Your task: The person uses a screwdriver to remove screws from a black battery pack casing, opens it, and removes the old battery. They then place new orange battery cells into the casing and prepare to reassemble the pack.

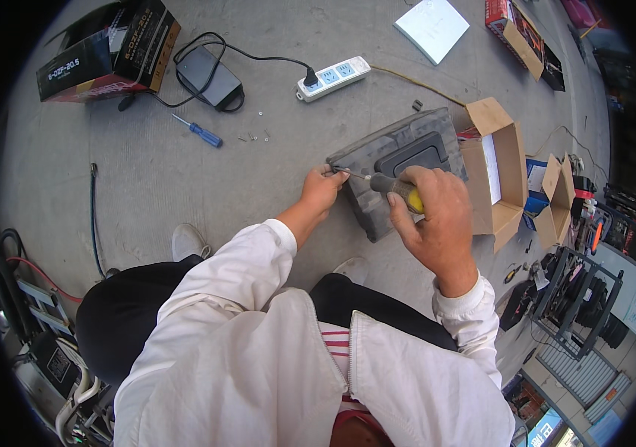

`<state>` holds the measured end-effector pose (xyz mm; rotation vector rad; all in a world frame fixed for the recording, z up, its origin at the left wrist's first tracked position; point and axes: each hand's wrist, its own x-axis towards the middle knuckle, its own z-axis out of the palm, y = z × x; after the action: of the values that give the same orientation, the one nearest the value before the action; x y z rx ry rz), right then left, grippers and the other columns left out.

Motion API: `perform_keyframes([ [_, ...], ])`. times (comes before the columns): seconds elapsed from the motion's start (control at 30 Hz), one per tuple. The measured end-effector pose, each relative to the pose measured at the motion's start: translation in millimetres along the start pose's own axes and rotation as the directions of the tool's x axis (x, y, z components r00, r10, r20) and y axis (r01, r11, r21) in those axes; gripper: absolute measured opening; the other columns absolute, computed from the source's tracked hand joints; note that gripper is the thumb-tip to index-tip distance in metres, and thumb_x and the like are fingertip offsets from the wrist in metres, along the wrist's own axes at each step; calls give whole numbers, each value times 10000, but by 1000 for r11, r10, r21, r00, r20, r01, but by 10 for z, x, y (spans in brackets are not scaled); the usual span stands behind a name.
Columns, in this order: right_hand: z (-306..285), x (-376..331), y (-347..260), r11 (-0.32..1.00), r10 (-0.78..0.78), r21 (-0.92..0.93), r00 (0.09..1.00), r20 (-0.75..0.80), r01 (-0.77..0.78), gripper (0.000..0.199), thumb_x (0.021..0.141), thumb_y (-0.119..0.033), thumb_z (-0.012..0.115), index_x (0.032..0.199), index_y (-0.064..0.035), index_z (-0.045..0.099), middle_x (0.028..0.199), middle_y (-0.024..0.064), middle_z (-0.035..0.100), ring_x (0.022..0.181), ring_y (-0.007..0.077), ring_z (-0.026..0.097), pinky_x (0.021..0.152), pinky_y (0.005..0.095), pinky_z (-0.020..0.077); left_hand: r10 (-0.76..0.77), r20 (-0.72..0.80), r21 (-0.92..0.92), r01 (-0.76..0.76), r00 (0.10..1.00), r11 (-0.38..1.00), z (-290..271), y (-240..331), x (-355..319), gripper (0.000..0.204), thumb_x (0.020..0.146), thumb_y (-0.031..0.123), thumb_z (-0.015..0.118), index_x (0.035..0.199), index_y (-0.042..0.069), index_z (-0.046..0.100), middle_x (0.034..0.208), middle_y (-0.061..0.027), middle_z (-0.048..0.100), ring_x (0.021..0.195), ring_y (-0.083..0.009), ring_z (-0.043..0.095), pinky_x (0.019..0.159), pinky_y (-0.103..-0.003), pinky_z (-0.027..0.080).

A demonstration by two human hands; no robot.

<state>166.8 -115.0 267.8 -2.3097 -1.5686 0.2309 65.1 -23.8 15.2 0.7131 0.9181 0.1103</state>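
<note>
A scuffed black plastic case with a moulded handle rests tilted on the floor in front of me. My right hand is wrapped round a screwdriver with a black and yellow grip. Its thin shaft points left to the case's near-left corner. At that corner my left hand has thumb and fingers closed on the case's edge, right beside the screwdriver tip. Whether a screw sits under the tip is too small to tell.
Beyond lie a blue screwdriver, several small screws, a charger with its cable, and a white power strip. A black printed box stands far left. Right of the case are an open cardboard box and a metal frame.
</note>
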Motion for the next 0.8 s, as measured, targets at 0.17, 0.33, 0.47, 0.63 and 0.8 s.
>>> perform_keyframes([
  [0.17, -27, 57, -74, 994, -62, 86, 996, -65, 67, 395, 751, -140, 760, 1104, -62, 599, 1009, 134, 595, 903, 340, 559, 805, 448, 446, -19, 26, 17, 19, 999, 1000, -21, -11, 25, 178, 942, 176, 737, 1037, 31, 700, 938, -13, 694, 845, -101, 590, 779, -273, 467],
  [0.33, -45, 25, -22, 999, -24, 23, 1000, 9, 24, 391, 744, -149, 762, 1089, -58, 604, 1004, 137, 596, 907, 345, 561, 804, 445, 444, -8, -7, 12, 8, 1000, 1000, -11, -9, 23, 182, 939, 181, 745, 1034, 35, 696, 923, -10, 686, 824, -97, 579, 770, -272, 465],
  [0.47, -65, 51, -71, 998, -55, 32, 998, -28, 56, 382, 739, -143, 758, 1080, -57, 608, 993, 134, 591, 901, 346, 557, 806, 442, 444, -21, 10, 11, 21, 1000, 1000, -21, -42, 43, 187, 938, 182, 747, 1036, 33, 690, 911, -7, 680, 813, -96, 572, 764, -272, 464],
  [0.63, -55, 13, -26, 1000, -5, -5, 1000, 22, 5, 383, 731, -140, 756, 1075, -53, 611, 995, 139, 594, 910, 348, 560, 799, 444, 444, -11, -15, 4, 11, 1000, 1000, -18, -38, 35, 191, 936, 179, 748, 1041, 31, 689, 908, -6, 678, 806, -96, 570, 756, -270, 464],
  [0.8, -27, 24, -44, 999, 0, 43, 1000, -29, 1, 382, 728, -142, 766, 1068, -55, 617, 1016, 139, 608, 934, 348, 566, 801, 448, 442, -14, 16, 19, 14, 1000, 1000, -30, -51, 50, 189, 938, 169, 739, 1057, 30, 689, 930, -7, 683, 828, -97, 580, 762, -269, 466],
])
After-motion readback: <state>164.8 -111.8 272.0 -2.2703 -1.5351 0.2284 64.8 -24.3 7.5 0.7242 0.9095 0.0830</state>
